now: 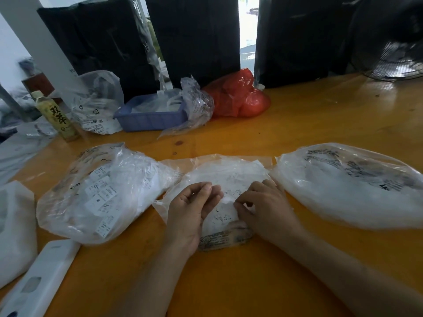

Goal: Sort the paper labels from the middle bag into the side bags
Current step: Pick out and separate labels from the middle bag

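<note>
Three clear plastic bags lie in a row on the orange table. The middle bag [226, 175] holds white paper labels [225, 216]. The left bag [100, 193] is stuffed with printed labels, and the right bag [348, 186] shows a white mass inside. Both hands are over the middle bag's mouth. My left hand [194, 207] has its fingers curled, thumb and fingertips pinching at the labels. My right hand [263, 207] lies knuckles up, its fingertips pinching a label at the pile's centre.
At the back stand a blue basket [148, 120] with clear bags, a red plastic bag [238, 97], a drink bottle [55, 115], black wrapped bundles [196, 37] and a fan [393, 60]. A white flat item [39, 280] and a white bag [13, 227] lie at the near left.
</note>
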